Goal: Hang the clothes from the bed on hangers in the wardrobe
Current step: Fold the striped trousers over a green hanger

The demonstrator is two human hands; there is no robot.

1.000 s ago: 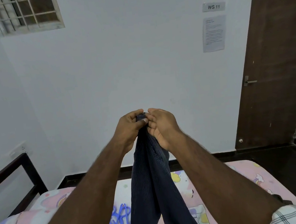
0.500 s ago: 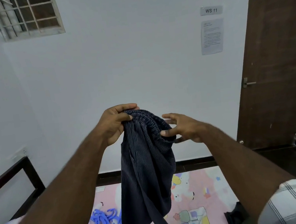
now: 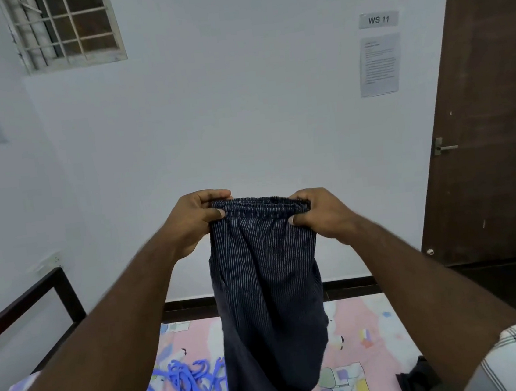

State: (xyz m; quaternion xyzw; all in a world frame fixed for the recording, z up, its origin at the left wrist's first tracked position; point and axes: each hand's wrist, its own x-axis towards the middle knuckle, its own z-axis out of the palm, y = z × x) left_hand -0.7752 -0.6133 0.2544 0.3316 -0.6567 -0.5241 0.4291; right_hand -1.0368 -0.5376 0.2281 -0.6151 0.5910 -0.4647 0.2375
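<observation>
Bed (image 3: 372,326) first, since it fills the bottom of your view: its pink cartoon-print sheet runs under both your arms, and the dark frame rail (image 3: 29,302) rises at your left. Above it you hold the striped trousers (image 3: 265,277) up in front of the white wall, waistband on top and drawn flat, legs hanging straight down so that the lower cloth reaches toward the sheet. Your left hand (image 3: 195,221) pinches the left end of the elastic waistband, thumb in front and fingers curled over the top edge; your right hand (image 3: 319,211) grips the right end the same way. On the sheet, down and left of the hanging legs, lies the tangle of blue hangers (image 3: 188,390), with a dark green one mixed in at the near edge. Another dark garment (image 3: 419,379) sits bunched by your right forearm, waiting its turn.

You look to be at the step of straightening one piece before it goes on a hanger; nothing is hung yet, and no wardrobe shows from here. The next move likely calls for freeing one hand while the other keeps the waistband, pulling a single hanger clear of the knot without dragging the rest, then folding the legs over its bar evenly so they do not slide off.
</observation>
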